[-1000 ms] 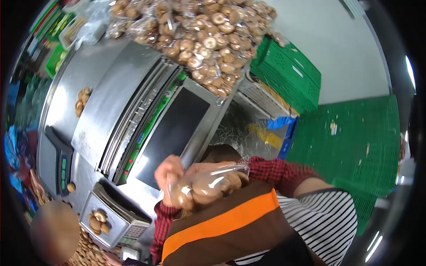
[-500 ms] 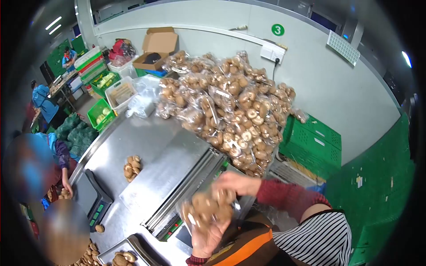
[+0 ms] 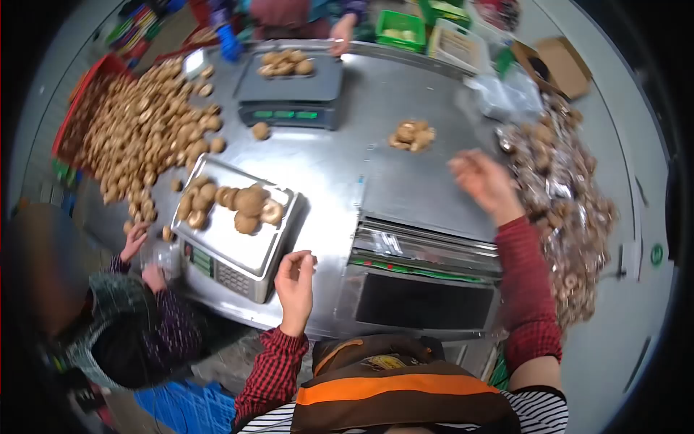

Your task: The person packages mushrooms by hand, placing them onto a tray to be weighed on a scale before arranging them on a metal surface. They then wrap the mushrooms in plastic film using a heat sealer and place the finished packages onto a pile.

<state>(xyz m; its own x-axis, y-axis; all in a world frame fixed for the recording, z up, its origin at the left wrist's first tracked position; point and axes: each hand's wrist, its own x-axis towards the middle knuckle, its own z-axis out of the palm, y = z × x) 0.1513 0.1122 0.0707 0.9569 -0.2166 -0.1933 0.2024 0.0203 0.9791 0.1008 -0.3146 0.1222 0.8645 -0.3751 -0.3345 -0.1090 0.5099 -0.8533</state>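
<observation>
My left hand (image 3: 295,289) is raised near the scale's right corner, fingers apart and holding nothing. Above the right part of the steel table (image 3: 318,181), my right hand (image 3: 483,181) is slightly blurred, its fingers spread and empty. Between my arms lies the sealing machine (image 3: 426,300) with a dark flat panel. Beyond it, a small group of mushrooms (image 3: 412,135) rests on the metal surface, up and left of my right hand. Mushrooms (image 3: 249,206) also sit on the silver scale (image 3: 235,253), left of my left hand.
Loose mushrooms (image 3: 148,119) are heaped at the left. Bagged mushrooms (image 3: 560,195) pile up on the right. A co-worker (image 3: 144,325) at lower left handles a plastic bag. Another co-worker's hands are by the dark scale (image 3: 289,90). An open carton (image 3: 564,65) stands at upper right.
The view has swung left. The bag of mushrooms that was in my hands has left them, and both hands are now apart and open.
</observation>
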